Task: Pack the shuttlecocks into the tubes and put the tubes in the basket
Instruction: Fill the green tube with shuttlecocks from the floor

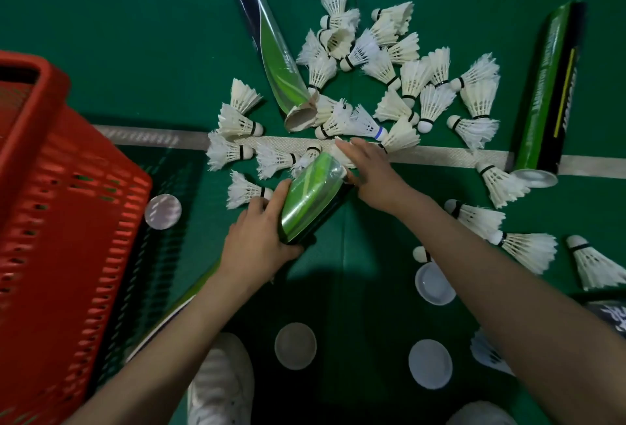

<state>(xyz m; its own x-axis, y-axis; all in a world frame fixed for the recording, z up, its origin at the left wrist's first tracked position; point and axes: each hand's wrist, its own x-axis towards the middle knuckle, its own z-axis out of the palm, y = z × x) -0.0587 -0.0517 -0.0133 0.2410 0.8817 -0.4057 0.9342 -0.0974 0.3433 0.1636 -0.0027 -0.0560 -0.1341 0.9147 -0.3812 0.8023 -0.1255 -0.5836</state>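
My left hand [259, 245] grips a green and black tube [310, 199] that points up and away from me. At the tube's open mouth my right hand [367, 169] holds a white shuttlecock [342, 153], mostly hidden under the fingers. Several white shuttlecocks [389, 65] lie scattered on the green floor beyond and right of my hands. A second green tube [271, 45] with a torn open end lies at the top centre. A third tube [550, 92] lies at the right. The red basket [67, 208] stands at the left.
Several white round tube caps lie on the floor: one [163, 211] beside the basket, others [295, 346] [430, 363] [435, 284] near my feet. A white court line [447, 155] crosses the floor. My white shoe [222, 387] is at the bottom.
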